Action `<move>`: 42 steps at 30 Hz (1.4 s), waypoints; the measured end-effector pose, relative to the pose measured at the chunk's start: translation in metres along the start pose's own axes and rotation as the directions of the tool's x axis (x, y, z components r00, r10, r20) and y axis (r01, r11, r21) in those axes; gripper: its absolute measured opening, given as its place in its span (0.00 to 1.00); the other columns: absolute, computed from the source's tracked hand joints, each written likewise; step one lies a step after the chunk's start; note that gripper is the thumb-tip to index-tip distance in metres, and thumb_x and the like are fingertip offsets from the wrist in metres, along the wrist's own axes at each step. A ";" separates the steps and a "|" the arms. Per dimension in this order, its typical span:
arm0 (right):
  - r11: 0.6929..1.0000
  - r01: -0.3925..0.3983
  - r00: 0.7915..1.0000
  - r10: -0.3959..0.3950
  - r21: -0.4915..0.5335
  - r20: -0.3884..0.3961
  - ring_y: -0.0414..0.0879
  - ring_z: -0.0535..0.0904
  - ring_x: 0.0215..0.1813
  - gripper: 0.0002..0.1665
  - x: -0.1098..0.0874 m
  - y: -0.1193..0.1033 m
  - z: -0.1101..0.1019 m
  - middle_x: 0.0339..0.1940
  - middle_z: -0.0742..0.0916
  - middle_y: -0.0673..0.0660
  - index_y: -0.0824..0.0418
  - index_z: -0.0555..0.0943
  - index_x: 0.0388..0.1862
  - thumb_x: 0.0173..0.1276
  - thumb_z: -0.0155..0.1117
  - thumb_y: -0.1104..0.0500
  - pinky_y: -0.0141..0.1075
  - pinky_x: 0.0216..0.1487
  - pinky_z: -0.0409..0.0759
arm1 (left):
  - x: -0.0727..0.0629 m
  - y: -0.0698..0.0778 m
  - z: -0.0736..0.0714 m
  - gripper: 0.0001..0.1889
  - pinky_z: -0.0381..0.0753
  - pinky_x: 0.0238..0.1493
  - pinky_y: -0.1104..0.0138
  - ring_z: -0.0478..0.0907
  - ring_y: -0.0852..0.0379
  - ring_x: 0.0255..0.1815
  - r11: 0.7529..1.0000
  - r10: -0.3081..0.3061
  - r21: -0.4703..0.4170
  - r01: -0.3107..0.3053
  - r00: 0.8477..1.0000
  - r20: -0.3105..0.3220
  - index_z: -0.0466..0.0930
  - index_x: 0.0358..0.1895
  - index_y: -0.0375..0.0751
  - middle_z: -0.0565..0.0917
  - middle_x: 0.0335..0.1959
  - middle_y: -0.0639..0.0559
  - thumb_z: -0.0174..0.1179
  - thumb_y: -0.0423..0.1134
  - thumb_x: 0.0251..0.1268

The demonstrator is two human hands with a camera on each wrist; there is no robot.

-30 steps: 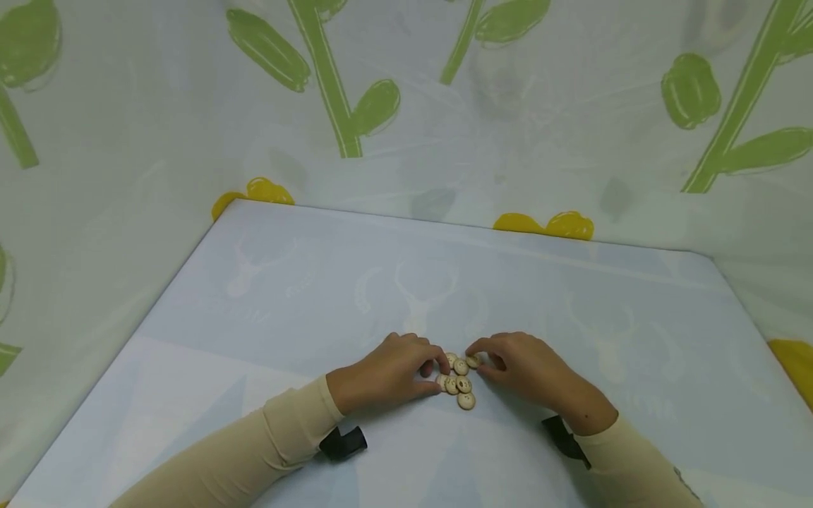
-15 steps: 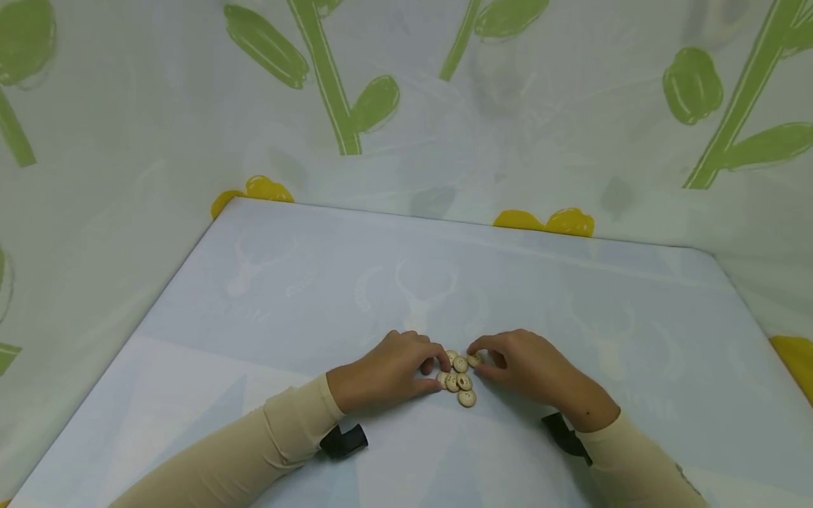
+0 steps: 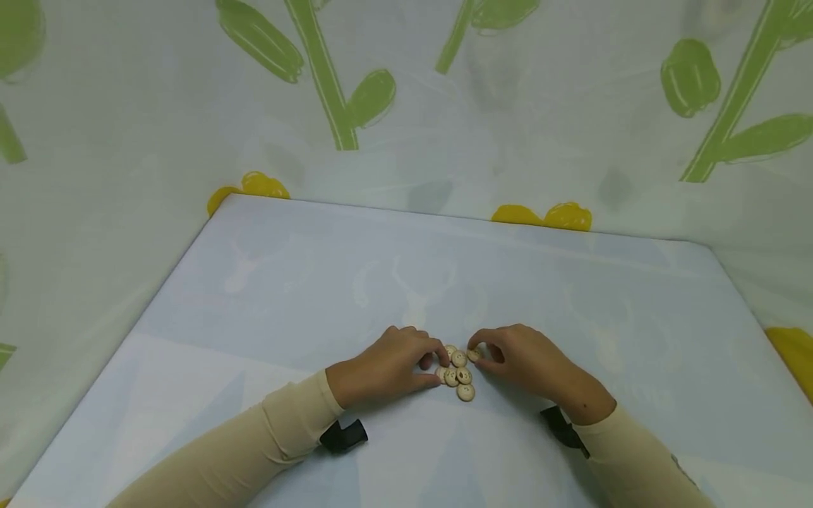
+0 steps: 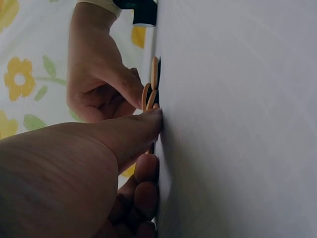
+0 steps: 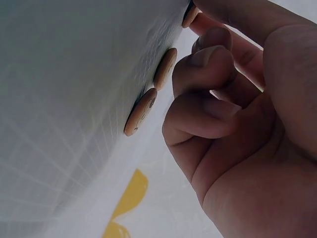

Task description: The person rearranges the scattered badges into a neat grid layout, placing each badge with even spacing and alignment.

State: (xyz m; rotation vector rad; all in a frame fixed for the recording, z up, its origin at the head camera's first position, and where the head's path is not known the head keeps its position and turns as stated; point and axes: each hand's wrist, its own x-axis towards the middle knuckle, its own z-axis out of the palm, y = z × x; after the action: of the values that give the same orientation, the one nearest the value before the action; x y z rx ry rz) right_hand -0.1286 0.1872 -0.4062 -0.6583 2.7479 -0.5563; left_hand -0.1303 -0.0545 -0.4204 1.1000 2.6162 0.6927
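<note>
Several round wooden buttons lie in a small cluster on the table, with a front button [image 3: 466,392] nearest the person. At the cluster's left side my left hand [image 3: 384,368] has its index finger and thumb around a left button [image 3: 441,375], partly hidden by them. My right hand [image 3: 530,361] pinches the far right button [image 3: 473,355] between thumb and index finger. In the left wrist view, buttons [image 4: 155,72] show edge-on just beyond my left thumb. The right wrist view shows two buttons [image 5: 141,113] beside my right hand's curled fingers [image 5: 200,111].
The pale patterned tabletop [image 3: 317,282] extends around the hands to its far edge. Behind it hangs a white cloth [image 3: 540,141] printed with green leaves and yellow flowers. Black wrist devices [image 3: 344,437] sit under both forearms.
The head view has shifted slightly, so the scene sits a little higher in frame. Both hands stay at the buttons, whose arrangement looks the same.
</note>
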 end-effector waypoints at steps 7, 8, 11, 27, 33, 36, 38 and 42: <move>0.999 -0.028 1.000 0.028 0.023 0.008 0.36 0.67 0.21 0.09 0.000 0.001 -0.001 0.17 0.74 0.44 0.52 0.83 0.44 0.65 0.71 0.57 0.30 0.24 0.66 | 0.001 0.001 -0.001 0.10 0.68 0.45 0.63 0.70 0.65 0.35 1.000 0.006 0.014 -0.005 1.000 -0.010 0.84 0.46 0.54 0.76 0.29 0.62 0.69 0.46 0.64; 0.999 -0.030 1.000 0.029 0.026 0.008 0.36 0.67 0.21 0.09 0.000 0.001 -0.001 0.18 0.74 0.44 0.52 0.83 0.44 0.65 0.71 0.57 0.30 0.24 0.66 | 0.001 0.002 -0.001 0.10 0.68 0.46 0.63 0.70 0.65 0.35 1.000 0.004 0.014 -0.004 1.000 -0.012 0.84 0.46 0.53 0.76 0.29 0.62 0.69 0.46 0.64; 0.998 -0.032 0.999 0.031 0.045 0.021 0.36 0.67 0.21 0.09 0.000 0.001 -0.002 0.18 0.74 0.45 0.52 0.82 0.43 0.65 0.71 0.57 0.30 0.24 0.66 | 0.001 0.002 -0.001 0.10 0.68 0.46 0.63 0.70 0.65 0.35 1.000 -0.007 0.014 0.007 1.000 -0.005 0.84 0.45 0.54 0.75 0.28 0.62 0.69 0.47 0.63; 1.000 0.014 1.000 -0.014 0.006 -0.003 0.33 0.66 0.21 0.08 -0.009 0.006 -0.002 0.18 0.73 0.42 0.51 0.80 0.42 0.66 0.69 0.56 0.29 0.24 0.66 | -0.001 0.001 0.003 0.09 0.66 0.44 0.65 0.69 0.66 0.35 1.000 -0.020 0.012 0.020 1.000 0.009 0.84 0.45 0.56 0.74 0.28 0.64 0.70 0.47 0.63; 1.000 0.019 0.998 -0.018 0.013 -0.052 0.33 0.65 0.19 0.07 -0.013 0.011 -0.005 0.17 0.73 0.41 0.51 0.80 0.41 0.66 0.69 0.55 0.29 0.23 0.66 | -0.001 0.000 0.002 0.09 0.69 0.46 0.64 0.69 0.67 0.35 1.000 -0.014 0.019 0.014 1.000 -0.006 0.84 0.45 0.57 0.75 0.28 0.64 0.70 0.47 0.63; 1.000 0.002 0.999 -0.001 0.017 -0.055 0.33 0.65 0.19 0.07 -0.014 0.014 -0.007 0.17 0.73 0.42 0.51 0.80 0.40 0.66 0.69 0.55 0.29 0.23 0.66 | -0.001 0.000 0.002 0.09 0.68 0.44 0.65 0.69 0.67 0.34 1.000 -0.012 0.014 0.012 1.000 -0.003 0.84 0.44 0.56 0.75 0.28 0.64 0.70 0.47 0.62; 1.000 -0.007 0.998 0.008 0.012 -0.060 0.33 0.65 0.20 0.07 -0.015 0.016 -0.007 0.17 0.73 0.42 0.52 0.80 0.40 0.66 0.69 0.55 0.29 0.23 0.66 | -0.002 0.000 0.002 0.10 0.67 0.43 0.66 0.68 0.66 0.34 1.000 -0.012 0.010 0.012 1.000 -0.003 0.84 0.44 0.56 0.75 0.27 0.64 0.70 0.47 0.62; 1.000 -0.002 0.997 0.002 -0.001 -0.081 0.33 0.66 0.20 0.07 -0.016 0.019 -0.011 0.18 0.74 0.42 0.53 0.80 0.40 0.65 0.69 0.57 0.29 0.23 0.67 | -0.002 -0.001 0.001 0.10 0.68 0.44 0.65 0.69 0.66 0.34 1.000 0.007 0.015 -0.007 1.000 -0.019 0.84 0.44 0.56 0.75 0.28 0.63 0.70 0.47 0.62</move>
State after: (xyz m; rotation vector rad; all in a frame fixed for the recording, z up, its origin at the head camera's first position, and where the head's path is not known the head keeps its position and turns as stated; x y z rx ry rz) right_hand -0.1253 0.2141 -0.4016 -0.6471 2.8237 -0.5934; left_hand -0.1289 -0.0562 -0.4218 1.1124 2.6388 0.6899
